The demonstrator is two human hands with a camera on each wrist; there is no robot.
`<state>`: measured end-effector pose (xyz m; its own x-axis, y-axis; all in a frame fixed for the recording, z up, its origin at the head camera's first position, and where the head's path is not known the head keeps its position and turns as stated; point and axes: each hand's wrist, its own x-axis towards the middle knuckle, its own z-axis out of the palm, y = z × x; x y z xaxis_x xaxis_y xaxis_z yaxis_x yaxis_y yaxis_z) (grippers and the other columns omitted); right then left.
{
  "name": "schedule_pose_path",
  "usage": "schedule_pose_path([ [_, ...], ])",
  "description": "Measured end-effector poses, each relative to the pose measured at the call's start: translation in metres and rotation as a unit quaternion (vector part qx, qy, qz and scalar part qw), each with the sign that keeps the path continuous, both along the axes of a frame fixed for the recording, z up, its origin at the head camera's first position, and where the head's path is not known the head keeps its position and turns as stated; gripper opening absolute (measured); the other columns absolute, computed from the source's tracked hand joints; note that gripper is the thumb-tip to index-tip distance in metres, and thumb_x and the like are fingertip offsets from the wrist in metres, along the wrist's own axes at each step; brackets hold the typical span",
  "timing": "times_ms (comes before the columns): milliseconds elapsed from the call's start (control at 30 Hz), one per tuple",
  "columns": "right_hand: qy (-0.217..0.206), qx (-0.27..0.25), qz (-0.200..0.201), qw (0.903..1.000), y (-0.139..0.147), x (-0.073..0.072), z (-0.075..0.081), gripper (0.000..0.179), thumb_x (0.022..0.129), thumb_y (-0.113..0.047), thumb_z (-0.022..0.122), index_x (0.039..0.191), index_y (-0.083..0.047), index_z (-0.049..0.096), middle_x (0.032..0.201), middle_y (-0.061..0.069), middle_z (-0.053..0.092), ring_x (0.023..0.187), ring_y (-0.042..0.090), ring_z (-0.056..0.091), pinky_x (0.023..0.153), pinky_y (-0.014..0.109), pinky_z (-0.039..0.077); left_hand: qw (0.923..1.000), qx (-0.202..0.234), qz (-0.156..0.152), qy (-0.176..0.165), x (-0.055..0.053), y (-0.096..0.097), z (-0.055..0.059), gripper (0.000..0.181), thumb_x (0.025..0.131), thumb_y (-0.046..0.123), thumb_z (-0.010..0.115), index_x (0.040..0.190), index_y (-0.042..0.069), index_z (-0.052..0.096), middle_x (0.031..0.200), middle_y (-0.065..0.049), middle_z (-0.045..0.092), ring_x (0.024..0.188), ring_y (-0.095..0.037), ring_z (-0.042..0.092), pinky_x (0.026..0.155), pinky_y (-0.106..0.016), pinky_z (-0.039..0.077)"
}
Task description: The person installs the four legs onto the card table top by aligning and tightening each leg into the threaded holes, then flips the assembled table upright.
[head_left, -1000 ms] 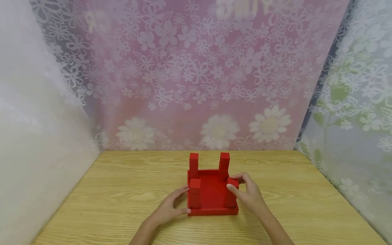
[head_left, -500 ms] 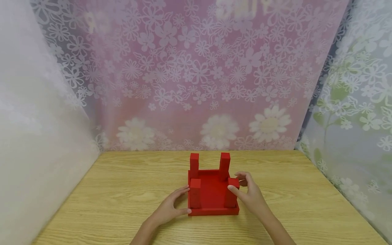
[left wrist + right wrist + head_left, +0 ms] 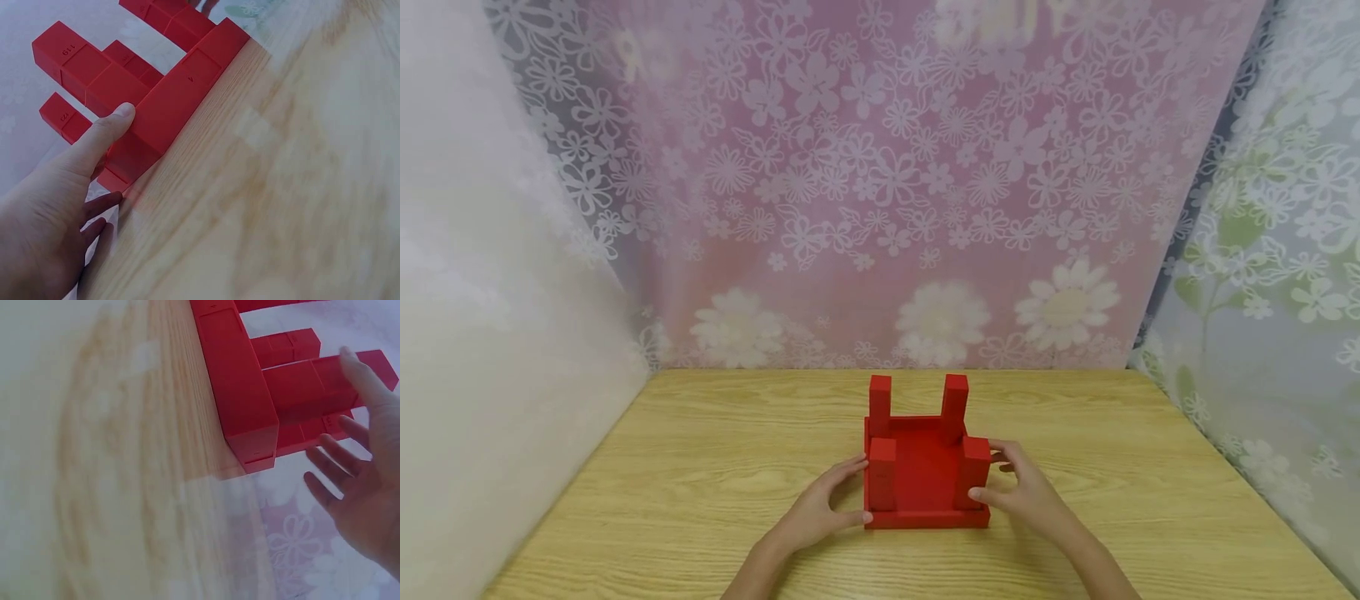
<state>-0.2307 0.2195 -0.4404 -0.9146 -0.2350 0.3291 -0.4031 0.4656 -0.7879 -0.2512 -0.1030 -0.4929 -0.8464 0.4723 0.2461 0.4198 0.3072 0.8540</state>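
Observation:
A red tray-like base (image 3: 925, 519) with a raised rim sits on the table, its square posts standing upright at the corners, like a small upturned table. My left hand (image 3: 815, 510) holds the base's left side, thumb at the near corner and fingertips farther back. In the left wrist view, the thumb (image 3: 103, 132) lies on the red corner; the index finger is mostly hidden. My right hand (image 3: 1028, 492) is at the near right post (image 3: 973, 473), thumb against it and fingers behind. The right wrist view shows that hand's fingers (image 3: 334, 464) spread and loose, apart from the post.
A wood-grain table (image 3: 737, 433) lies beneath everything. Behind it hangs a pink flowered curtain (image 3: 880, 208), with a pale sheet (image 3: 497, 275) on the left and a flowered one (image 3: 1262, 275) on the right. Numbers are marked on the red parts.
My right hand has slid down from the top of the near right post, its thumb now lower on the post. My left hand keeps its place at the base.

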Motion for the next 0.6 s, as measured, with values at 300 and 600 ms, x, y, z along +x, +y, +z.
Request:
schedule_pose_path([
  [300,-0.105,-0.008,0.077,0.9914,0.011,-0.006,-0.039,0.077,0.074,-0.022,0.078,0.137,-0.01,0.036,0.136,0.009,0.038,0.127,0.034,0.03,0.101,0.055,0.023,0.9973,-0.055,0.02,0.043,0.0,0.002,-0.003,0.08,0.072,0.047,0.074,0.139,0.017,0.041,0.143,0.006,0.033,0.13,-0.023,0.029,0.101,-0.052,0.025],
  [600,-0.045,0.012,0.105,0.9934,0.004,-0.016,-0.051,0.079,0.072,-0.031,0.08,0.137,-0.012,0.039,0.131,-0.002,0.047,0.121,0.017,0.041,0.099,0.027,0.032,0.9849,-0.136,0.058,0.091,0.002,0.01,-0.006,0.096,0.068,0.059,0.072,0.144,0.019,0.03,0.144,-0.009,0.031,0.128,-0.032,0.029,0.096,-0.057,0.028],
])
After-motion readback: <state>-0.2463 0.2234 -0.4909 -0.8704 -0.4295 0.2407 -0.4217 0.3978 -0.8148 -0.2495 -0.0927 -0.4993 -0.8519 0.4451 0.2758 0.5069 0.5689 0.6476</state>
